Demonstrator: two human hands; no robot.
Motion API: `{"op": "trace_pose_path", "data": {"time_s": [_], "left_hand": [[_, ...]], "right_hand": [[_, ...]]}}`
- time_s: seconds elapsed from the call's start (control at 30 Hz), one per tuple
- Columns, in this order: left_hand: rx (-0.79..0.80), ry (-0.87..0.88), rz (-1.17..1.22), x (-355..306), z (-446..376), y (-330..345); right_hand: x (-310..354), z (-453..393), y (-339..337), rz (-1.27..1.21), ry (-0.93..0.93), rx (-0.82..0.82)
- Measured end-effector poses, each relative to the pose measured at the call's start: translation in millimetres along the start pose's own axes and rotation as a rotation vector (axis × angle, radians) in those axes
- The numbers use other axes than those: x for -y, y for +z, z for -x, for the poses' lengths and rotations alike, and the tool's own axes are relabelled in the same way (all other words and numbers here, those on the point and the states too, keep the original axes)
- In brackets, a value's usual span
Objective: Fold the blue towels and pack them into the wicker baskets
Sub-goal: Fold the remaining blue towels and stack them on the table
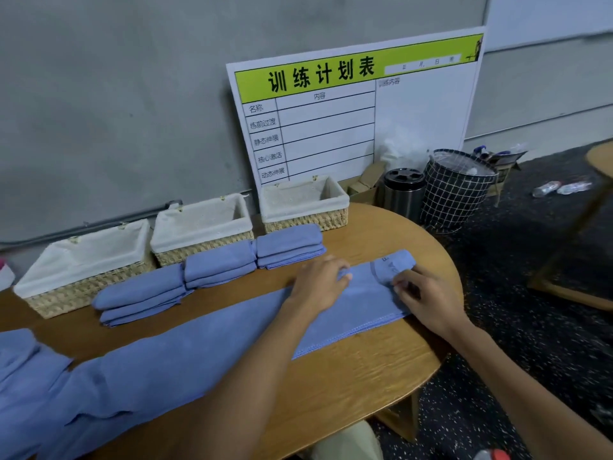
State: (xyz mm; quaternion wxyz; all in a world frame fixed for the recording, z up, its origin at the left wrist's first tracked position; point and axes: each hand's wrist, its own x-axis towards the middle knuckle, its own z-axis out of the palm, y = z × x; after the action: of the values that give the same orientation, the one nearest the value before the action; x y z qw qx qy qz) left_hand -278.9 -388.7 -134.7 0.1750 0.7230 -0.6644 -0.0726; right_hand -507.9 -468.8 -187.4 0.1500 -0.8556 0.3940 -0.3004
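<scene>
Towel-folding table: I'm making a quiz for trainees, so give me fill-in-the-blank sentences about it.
The number of wicker baskets in the row is ____.
Each basket holds ____ towels so far.
Both hands, left hand and right hand, work at the ____ end of the long towel.
The folded towel piles lie on the ____, in front of the baskets.

Missing words: three; no; right; table

Three folded towel stacks point(219, 267) block the table's strip before the baskets point(202, 224).
</scene>
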Motion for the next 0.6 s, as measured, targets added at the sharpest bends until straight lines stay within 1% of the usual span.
{"op": "trace_pose_path", "data": {"time_s": [0.07, 0.13, 0.23, 0.3, 0.33, 0.4, 0.5, 0.6], "left_hand": [[0.008, 0.025, 0.043, -19.8, -32.9, 17.5], [0.033, 0.014, 0.064, -33.4, -61.9, 32.7], [0.078, -0.007, 0.086, -43.0, -94.3, 52.0], [0.092, 0.007, 0.195, -45.7, -106.1, 60.7], [0.103, 0.02, 0.272, -46.3, -109.5, 63.3], [0.131, 0.062, 0.392, -45.1, -114.1, 64.3], [0.178, 0.127, 0.526, -42.5, -116.1, 56.0], [0.198, 0.154, 0.655, -39.5, -117.4, 47.7]], "right_hand": [[-4.0, -1.5, -2.8, -0.061, 0.01, 0.004], [-7.4, -4.6, -8.4, -0.131, 0.009, 0.003], [-14.3, -10.9, -18.1, -0.31, 0.11, -0.078], [-22.1, -18.2, -20.5, -0.29, 0.155, -0.15], [-26.8, -22.6, -20.0, -0.245, 0.169, -0.149], [-34.4, -31.4, -18.6, -0.167, 0.211, -0.068], [-37.8, -42.1, -17.2, -0.115, 0.24, 0.068], [-35.1, -48.6, -18.1, -0.219, 0.27, 0.112]]}}
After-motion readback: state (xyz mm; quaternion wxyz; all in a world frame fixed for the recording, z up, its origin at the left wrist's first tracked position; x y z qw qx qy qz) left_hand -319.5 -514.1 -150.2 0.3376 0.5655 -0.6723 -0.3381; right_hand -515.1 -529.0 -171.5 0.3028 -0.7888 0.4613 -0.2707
